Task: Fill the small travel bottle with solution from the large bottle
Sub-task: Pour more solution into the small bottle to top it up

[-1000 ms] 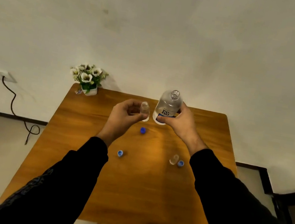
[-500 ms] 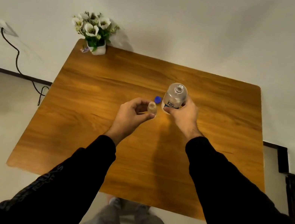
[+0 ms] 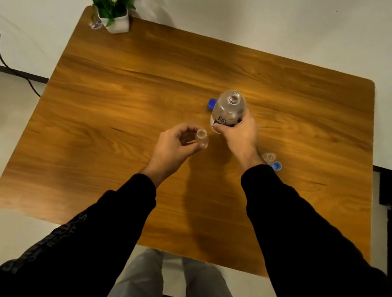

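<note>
small travel bottle: clear, uncapped, upright, held above wooden table | large bottle: clear plastic, blue-and-white label, mouth open, roughly upright, just right of and beyond small bottle, apart from it

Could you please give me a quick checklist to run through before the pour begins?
1. Large bottle uncapped: ok, neck open, blue cap lying on the table.
2. Small travel bottle uncapped: ok.
3. Right hand grip round the large bottle: ok.
4. Left hand pinching the travel bottle: ok.
5. Mouths lined up: not ok, large bottle upright beside the small one.
6. Liquid level in the large bottle: cannot tell.
</note>
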